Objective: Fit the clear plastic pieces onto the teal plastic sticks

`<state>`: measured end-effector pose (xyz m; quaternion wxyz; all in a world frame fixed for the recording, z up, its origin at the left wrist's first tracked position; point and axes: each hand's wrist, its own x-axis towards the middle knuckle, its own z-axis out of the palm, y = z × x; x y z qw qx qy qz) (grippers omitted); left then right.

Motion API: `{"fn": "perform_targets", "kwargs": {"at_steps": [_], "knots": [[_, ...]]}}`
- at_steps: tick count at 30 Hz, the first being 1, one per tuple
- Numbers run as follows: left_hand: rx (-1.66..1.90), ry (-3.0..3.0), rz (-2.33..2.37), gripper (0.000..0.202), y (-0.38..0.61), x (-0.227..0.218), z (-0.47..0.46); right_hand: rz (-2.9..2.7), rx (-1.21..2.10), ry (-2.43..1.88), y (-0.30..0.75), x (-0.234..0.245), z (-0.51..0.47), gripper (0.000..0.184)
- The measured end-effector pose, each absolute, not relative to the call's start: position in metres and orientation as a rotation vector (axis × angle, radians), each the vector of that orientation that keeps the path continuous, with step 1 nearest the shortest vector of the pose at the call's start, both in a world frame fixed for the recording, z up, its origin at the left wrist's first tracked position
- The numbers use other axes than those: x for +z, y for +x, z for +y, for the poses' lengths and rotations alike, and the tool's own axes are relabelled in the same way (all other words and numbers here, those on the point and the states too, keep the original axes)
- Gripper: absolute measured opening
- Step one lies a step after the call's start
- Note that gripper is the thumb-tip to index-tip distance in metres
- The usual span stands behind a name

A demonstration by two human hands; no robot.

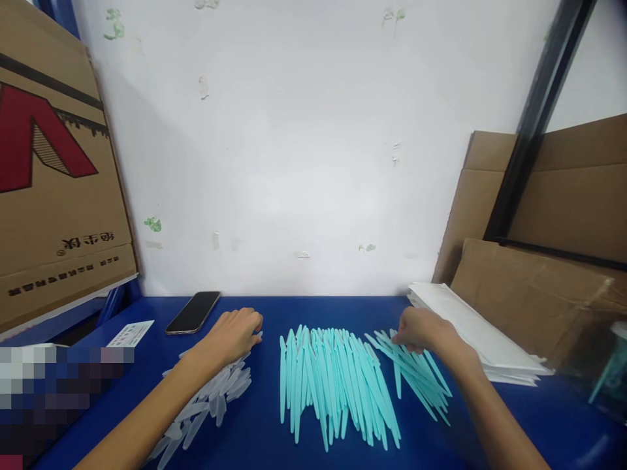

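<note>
A wide row of slim turquoise plastic sticks (337,385), tapered like eyebrow razors, lies in the middle of the blue table. To its left is a loose heap of translucent plastic caps (215,395). My left hand (238,334) is over the far end of that heap, fingers curled together, with a bit of a clear cap showing at the fingertips. On the right, a smaller fanned pile of turquoise sticks (421,378) lies crosswise. My right hand (421,328) is closed at the upper end of this pile, thumb and fingers pinched at a stick; the fingertips are partly hidden.
A phone (193,313) and a printed card (130,333) lie at the back left. White flat packets (480,333) are stacked at right beside cardboard (529,294). A large printed carton (59,196) stands left. A white wall (294,163) closes off the back.
</note>
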<state>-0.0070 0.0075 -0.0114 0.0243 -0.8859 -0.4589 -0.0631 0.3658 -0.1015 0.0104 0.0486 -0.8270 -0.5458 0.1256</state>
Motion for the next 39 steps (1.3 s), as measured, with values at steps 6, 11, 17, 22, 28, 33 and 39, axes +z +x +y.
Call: {"fn": "perform_targets", "kwargs": {"at_steps": [6, 11, 17, 22, 28, 33, 39], "knots": [[-0.192, -2.745, -1.429, 0.012, -0.003, -0.016, 0.006, -1.838, 0.69, -2.221, 0.353, 0.018, -0.109, 0.022], [-0.174, -2.761, -1.418, 0.017, 0.004, -0.021, 0.003, -1.911, 0.956, -2.253, 0.335, 0.014, -0.111, 0.017], [-0.205, -2.739, -1.368, 0.019, 0.008, -0.018, -0.004, -1.935, 0.928, -2.295, 0.326, 0.015, -0.111, 0.015], [-0.258, -2.724, -1.369, 0.02, 0.012, -0.011, -0.009, -1.952, 0.925, -2.316, 0.321, 0.014, -0.109, 0.022], [-0.344, -2.758, -1.316, 0.017, 0.015, -0.012, -0.01, -1.904, 0.99, -2.3, 0.321, 0.01, -0.107, 0.018], [-0.385, -2.776, -1.284, 0.016, 0.017, -0.01, -0.012, -1.839, 0.986, -2.205, 0.334, 0.013, -0.108, 0.008], [-0.482, -2.832, -1.126, 0.011, 0.022, -0.009, -0.017, -1.814, 0.756, -1.909, 0.339, 0.019, -0.107, 0.014]]}}
